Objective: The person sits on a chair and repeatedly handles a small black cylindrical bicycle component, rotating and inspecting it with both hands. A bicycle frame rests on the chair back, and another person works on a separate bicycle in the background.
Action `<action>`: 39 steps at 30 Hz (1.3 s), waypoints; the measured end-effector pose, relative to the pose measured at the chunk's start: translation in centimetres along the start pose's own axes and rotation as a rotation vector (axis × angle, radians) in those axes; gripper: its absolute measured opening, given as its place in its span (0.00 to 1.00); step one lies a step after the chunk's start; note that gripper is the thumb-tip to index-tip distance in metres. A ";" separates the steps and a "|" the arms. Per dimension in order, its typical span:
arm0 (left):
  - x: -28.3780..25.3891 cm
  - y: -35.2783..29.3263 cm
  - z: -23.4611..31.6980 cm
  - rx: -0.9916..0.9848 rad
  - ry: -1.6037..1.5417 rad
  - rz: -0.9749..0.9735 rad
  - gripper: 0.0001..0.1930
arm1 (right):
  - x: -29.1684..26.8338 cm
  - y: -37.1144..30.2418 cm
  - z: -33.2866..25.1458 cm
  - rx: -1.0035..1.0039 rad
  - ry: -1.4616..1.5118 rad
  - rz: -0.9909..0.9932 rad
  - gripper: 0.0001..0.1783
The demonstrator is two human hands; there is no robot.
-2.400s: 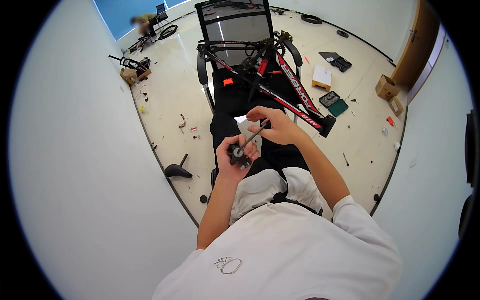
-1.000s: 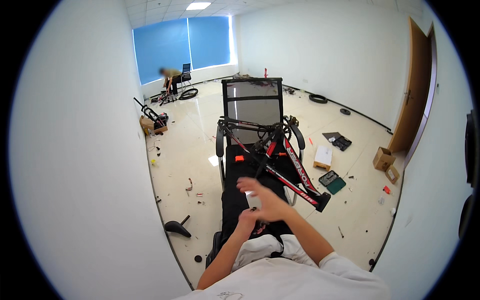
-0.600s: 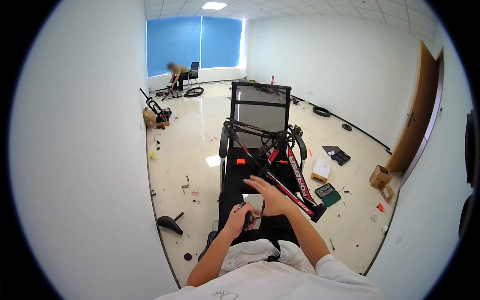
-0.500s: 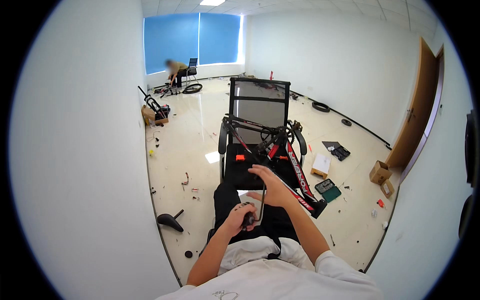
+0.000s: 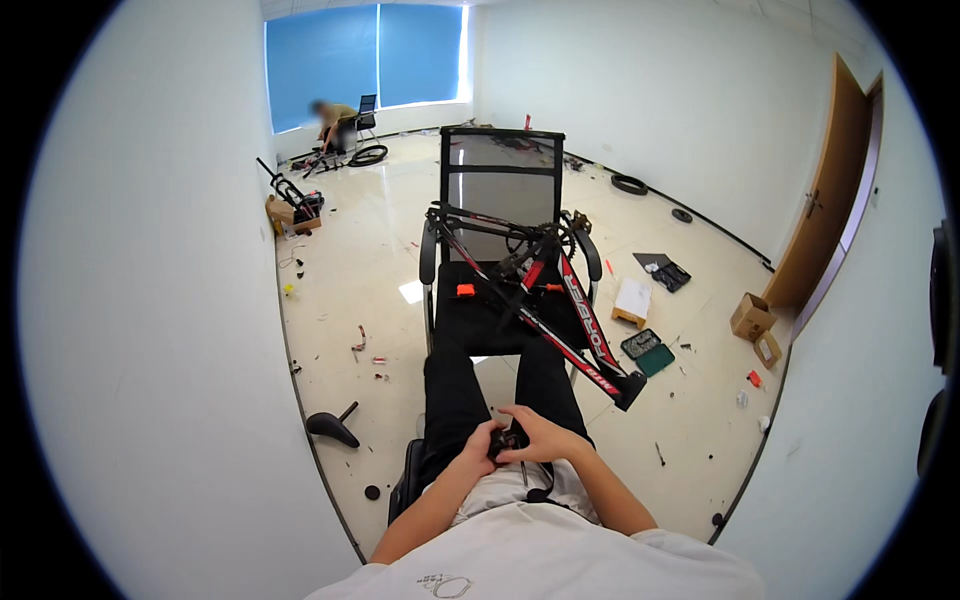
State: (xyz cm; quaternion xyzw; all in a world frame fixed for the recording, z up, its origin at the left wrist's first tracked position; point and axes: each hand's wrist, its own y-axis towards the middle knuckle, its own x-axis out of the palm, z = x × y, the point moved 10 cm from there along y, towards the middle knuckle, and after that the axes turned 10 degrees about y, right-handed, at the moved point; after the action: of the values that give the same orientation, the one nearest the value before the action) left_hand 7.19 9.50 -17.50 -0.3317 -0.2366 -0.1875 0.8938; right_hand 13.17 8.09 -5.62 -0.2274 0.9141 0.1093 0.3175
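Close to my lap, my left hand point(image 5: 480, 450) grips a small dark part point(image 5: 507, 440), whose exact kind the fingers hide. From the other side my right hand point(image 5: 548, 438) closes on the same part, fingers curled over its top and thumb below. A thin metal rod point(image 5: 525, 474), like the arm of a hex key, sticks down under the right hand; its upper end is hidden. In front of my knees a black, red and white bicycle frame point(image 5: 575, 345) lies tilted across a black mesh chair point(image 5: 500, 180), its head tube end jutting out to the right.
An orange item point(image 5: 465, 290) sits on the chair seat. Right of it are an open green toolbox point(image 5: 655, 358), a black tool case point(image 5: 672, 275) and cardboard boxes point(image 5: 752, 318). A saddle point(image 5: 335, 428) lies at left. A person point(image 5: 338, 122) bends over bike parts far back.
Both hands have drawn down toward my lap. My right hand has gone from spread fingers beside the upright bent rod to closing on the dark part. The view has tipped slightly.
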 end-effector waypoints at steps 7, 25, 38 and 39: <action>0.3 -1.0 2.6 0.057 -0.512 -0.136 0.12 | 0.1 -0.2 0.4 0.151 0.479 -0.046 0.22; 7.8 -4.7 1.8 0.230 -0.026 -0.395 0.09 | -2.4 1.1 -11.3 -0.129 0.726 -0.018 0.13; 9.4 -8.1 6.5 0.385 0.226 -0.385 0.09 | -8.4 -2.9 -3.1 0.011 0.999 0.307 0.20; 9.8 -8.1 5.4 0.383 0.324 -0.306 0.09 | -7.6 -2.3 -3.9 -0.019 0.992 0.257 0.21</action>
State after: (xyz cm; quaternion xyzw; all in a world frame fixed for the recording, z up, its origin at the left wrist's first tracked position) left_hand 9.63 5.73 -4.42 -0.0833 -0.1693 -0.3227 0.9275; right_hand 17.54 7.36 2.07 -0.1406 0.9743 0.0346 -0.1728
